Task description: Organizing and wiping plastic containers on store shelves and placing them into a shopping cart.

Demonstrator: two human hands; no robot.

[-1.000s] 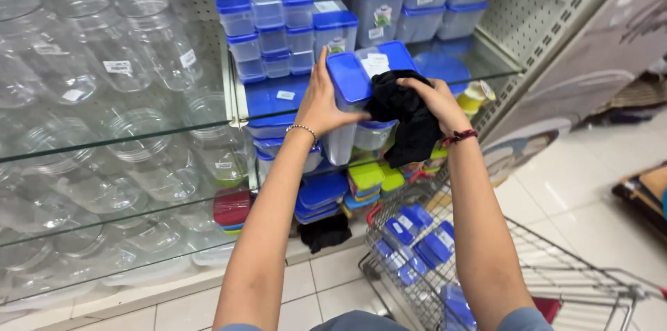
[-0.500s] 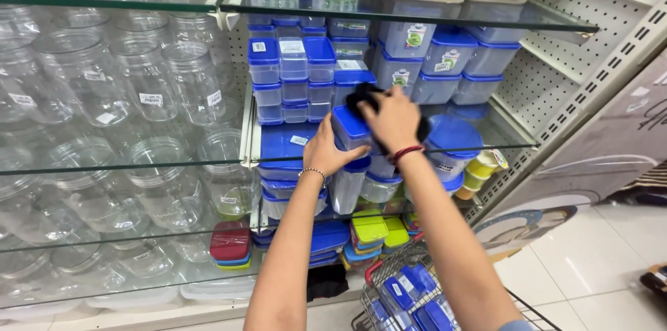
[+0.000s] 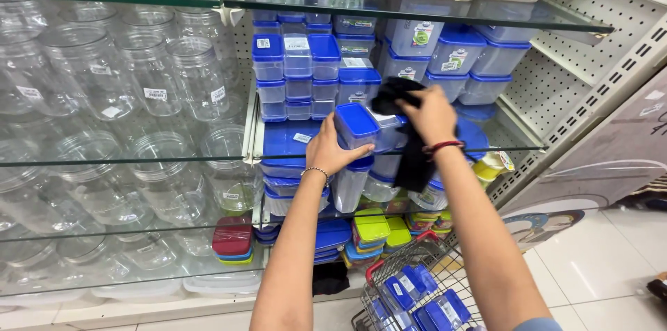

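Note:
My left hand (image 3: 335, 152) grips a clear plastic container with a blue lid (image 3: 356, 126), held up at the glass shelf (image 3: 292, 156). My right hand (image 3: 432, 114) holds a black cloth (image 3: 410, 150) that hangs down past my wrist, pressed against the container and the ones behind it. Stacks of blue-lidded containers (image 3: 299, 74) stand on the shelf just behind both hands. Tall clear containers (image 3: 347, 185) stand on the shelf below my left hand.
Clear glass jars (image 3: 139, 81) fill the shelves to the left. A wire shopping basket (image 3: 410, 289) with blue-lidded boxes sits below my arms. Green and red-lidded boxes (image 3: 372, 228) sit on the lower shelf. A white pegboard panel (image 3: 590, 60) rises at right.
Both hands have lifted the blue-lidded container and cloth from the lower shelf level up to the middle glass shelf, and my view has tilted upward.

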